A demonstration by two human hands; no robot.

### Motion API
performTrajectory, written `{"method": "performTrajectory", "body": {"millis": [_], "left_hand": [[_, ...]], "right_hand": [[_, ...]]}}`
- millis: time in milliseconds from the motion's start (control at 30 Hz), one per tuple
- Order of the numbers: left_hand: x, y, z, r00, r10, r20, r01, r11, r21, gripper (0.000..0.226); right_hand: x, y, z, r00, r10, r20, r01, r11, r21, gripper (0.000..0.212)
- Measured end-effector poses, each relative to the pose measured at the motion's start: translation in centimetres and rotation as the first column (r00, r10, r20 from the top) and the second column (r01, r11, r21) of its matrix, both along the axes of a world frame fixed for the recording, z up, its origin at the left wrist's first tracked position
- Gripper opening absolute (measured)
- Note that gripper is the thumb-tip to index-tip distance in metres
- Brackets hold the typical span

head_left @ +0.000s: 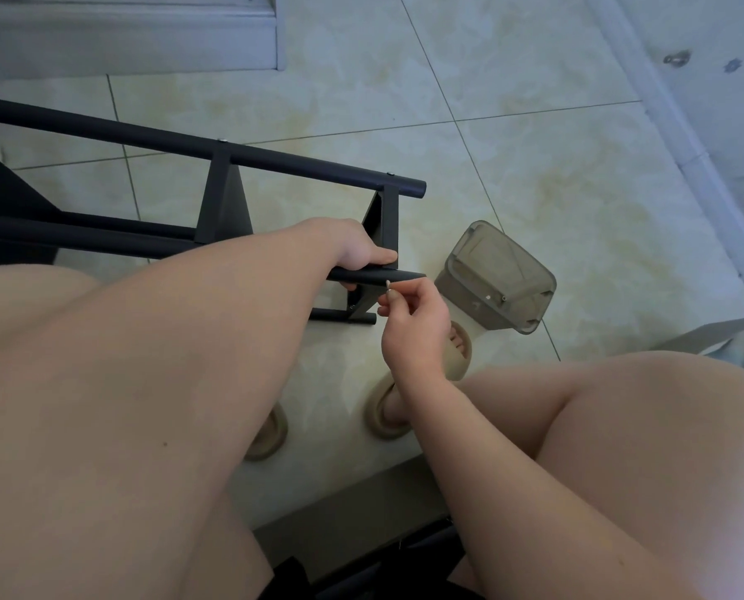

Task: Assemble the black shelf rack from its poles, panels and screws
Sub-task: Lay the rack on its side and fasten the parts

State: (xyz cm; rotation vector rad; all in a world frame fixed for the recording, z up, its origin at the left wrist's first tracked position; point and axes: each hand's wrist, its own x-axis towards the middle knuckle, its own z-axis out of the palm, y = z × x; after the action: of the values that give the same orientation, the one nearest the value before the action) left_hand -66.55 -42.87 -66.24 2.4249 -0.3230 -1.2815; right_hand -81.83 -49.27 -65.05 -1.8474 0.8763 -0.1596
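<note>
- Black shelf rack point(223, 210) lies on its side on the tiled floor point(534, 145), partly built, with its poles running from the left edge toward the middle of the view.
- Its far pole point(296, 163) has two panels joined to it. The end panel point(382, 218) stands between that pole and the near pole point(398, 276).
- The left hand point(357, 252) curls around the near pole right where the end panel meets it, with the thumb lying along the top.
- The right hand point(413, 326) sits just below the tip of the near pole. Its thumb and forefinger pinch a small screw point(388, 284), and the other fingers are loosely curled.
- The screw's upper end is at the pole's lower edge; whether it touches cannot be told.
- A smoky clear plastic box point(495, 277) lies tipped on the floor just right of the rack's end, near both hands.
- Beige sandals point(385, 417) on the person's feet rest on the floor below the hands.
</note>
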Motion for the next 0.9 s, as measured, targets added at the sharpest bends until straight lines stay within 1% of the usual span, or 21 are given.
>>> {"method": "performTrajectory", "body": {"millis": [100, 233, 667, 900], "left_hand": [[0.0, 0.1, -0.1, 1.000, -0.008, 0.013, 0.008, 1.000, 0.005, 0.059], [0.0, 0.1, -0.2, 1.000, -0.013, 0.007, 0.013, 1.000, 0.002, 0.059], [0.0, 0.2, -0.3, 1.000, 0.006, -0.001, -0.006, 1.000, -0.003, 0.056], [0.1, 0.2, -0.2, 1.000, -0.005, -0.016, 0.005, 1.000, 0.000, 0.057]], "right_hand": [[-0.5, 0.0, -0.1, 0.999, -0.005, 0.047, 0.003, 0.999, 0.043, 0.029], [-1.0, 0.4, -0.2, 0.995, -0.054, 0.086, 0.043, 0.991, 0.129, 0.024], [-0.9, -0.1, -0.5, 0.996, -0.031, 0.081, 0.022, 0.993, 0.116, 0.028], [0.2, -0.7, -1.0, 0.999, -0.028, 0.034, 0.023, 0.991, 0.129, 0.028]]}}
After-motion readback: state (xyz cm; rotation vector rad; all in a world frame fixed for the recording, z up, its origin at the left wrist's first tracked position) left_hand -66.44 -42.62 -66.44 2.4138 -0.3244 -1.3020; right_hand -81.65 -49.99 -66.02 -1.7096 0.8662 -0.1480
